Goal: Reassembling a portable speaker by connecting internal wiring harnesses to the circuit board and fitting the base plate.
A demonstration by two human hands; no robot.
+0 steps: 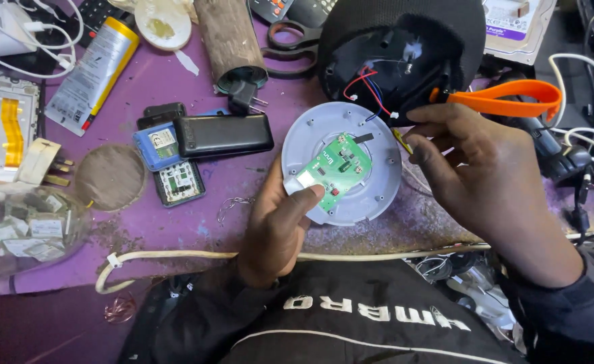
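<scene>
Below, cluttered purple worktable.

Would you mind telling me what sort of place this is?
Probably a small electronics repair bench: the left hand holds an opened grey disc with a green circuit board, amid scissors and loose cables.

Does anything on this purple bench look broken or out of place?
Yes. The round black fabric-covered device lies opened, its red, blue and black wires exposed. Its grey round plastic base with a green circuit board is off, held by the left hand. Gritty debris litters the purple tabletop.
</scene>
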